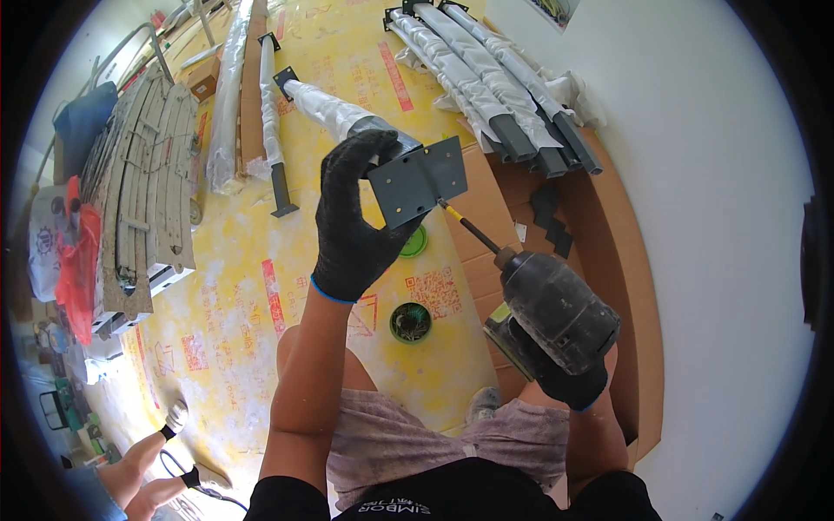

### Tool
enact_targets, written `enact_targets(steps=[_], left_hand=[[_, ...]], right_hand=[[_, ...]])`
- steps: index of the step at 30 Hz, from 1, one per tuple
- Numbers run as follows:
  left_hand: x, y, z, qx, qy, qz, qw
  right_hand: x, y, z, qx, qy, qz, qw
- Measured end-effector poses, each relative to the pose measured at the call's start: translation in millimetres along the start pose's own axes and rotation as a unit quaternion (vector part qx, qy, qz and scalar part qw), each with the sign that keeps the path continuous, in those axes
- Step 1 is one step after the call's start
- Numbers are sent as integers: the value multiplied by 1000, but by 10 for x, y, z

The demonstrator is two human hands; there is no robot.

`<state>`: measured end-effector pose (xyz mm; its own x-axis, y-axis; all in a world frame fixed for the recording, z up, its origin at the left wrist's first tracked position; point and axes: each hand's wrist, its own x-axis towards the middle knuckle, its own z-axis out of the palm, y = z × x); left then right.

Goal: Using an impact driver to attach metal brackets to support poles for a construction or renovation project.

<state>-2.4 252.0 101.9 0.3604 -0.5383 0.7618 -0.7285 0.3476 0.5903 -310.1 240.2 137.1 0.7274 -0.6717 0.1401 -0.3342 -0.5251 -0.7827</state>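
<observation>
My left hand, in a black glove, grips the near end of a metal post wrapped in white plastic. Its dark rectangular end plate faces me and has several small holes. In my right hand, also gloved, is a black cordless drill. The drill's long bit meets the plate's lower edge by a hole near the middle; whether a screw sits there is too small to tell. Below the plate stands a small round green tub with small dark pieces inside.
An open cardboard box lies along the white wall at right, with several wrapped posts across its far end. Another wrapped post lies on the yellow printed floor sheet. Worn planks stand left; another person's legs show lower left.
</observation>
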Motion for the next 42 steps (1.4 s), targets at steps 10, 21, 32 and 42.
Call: enact_targets(steps=[10, 21, 32, 42], left_hand=[[50, -85, -63, -20, -48, 0, 999], [10, -72, -21, -39, -25, 9, 999], [13, -39, -47, -2, -39, 12, 999], [26, -95, -11, -40, -34, 38, 998]], right_hand=[[-53, 38, 124, 74, 59, 65, 993], [-38, 18, 85, 154, 39, 32, 987], [-90, 18, 114, 47, 46, 76, 995], [12, -83, 121, 18, 36, 53, 998]])
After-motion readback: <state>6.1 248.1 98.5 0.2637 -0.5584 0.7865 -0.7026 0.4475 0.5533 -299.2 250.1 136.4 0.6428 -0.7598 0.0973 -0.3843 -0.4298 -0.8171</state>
